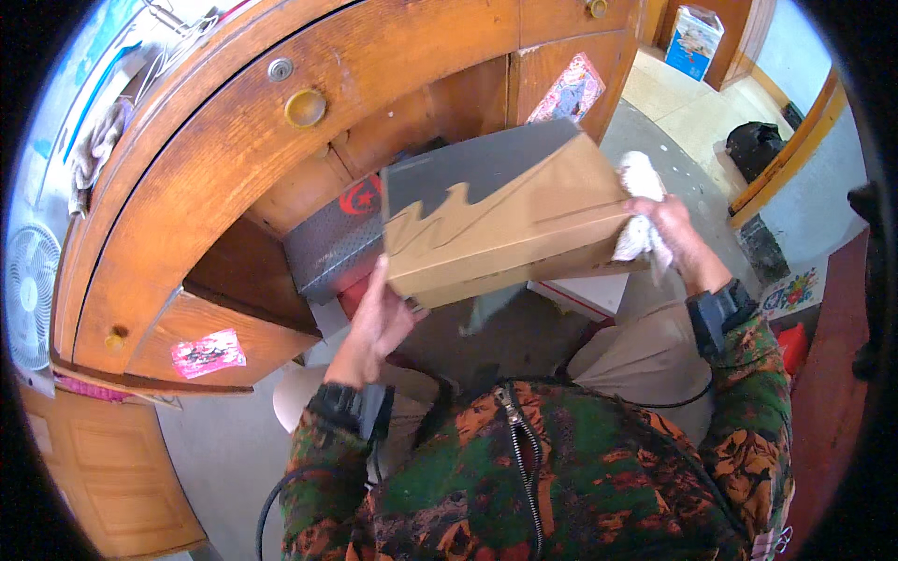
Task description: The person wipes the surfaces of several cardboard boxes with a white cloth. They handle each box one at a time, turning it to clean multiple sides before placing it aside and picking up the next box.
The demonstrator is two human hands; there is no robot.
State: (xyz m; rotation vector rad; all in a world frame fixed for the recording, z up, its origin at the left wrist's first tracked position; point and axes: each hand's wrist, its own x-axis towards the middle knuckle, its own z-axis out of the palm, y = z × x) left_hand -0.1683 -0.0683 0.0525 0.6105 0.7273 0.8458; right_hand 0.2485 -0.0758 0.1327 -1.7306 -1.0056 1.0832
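A brown and dark grey cardboard box (512, 203) is held tilted between my two hands. My left hand (379, 319) grips its lower left corner. At the right end, my right hand (666, 221) holds the box together with a white cloth (642, 179), which hangs above and below the fingers. Behind the box, a dark box with a red emblem (330, 238) stands at the opening of a wooden cabinet (393, 70). Below the held box, a white box with a red edge (593, 291) is partly visible near my knee.
The cabinet's lower door (210, 343) stands open at the left. A standing fan (31, 294) is at the far left. On the floor at the upper right are a black bag (756, 149) and a blue and white package (693, 43). A red-brown surface (831, 393) runs along the right.
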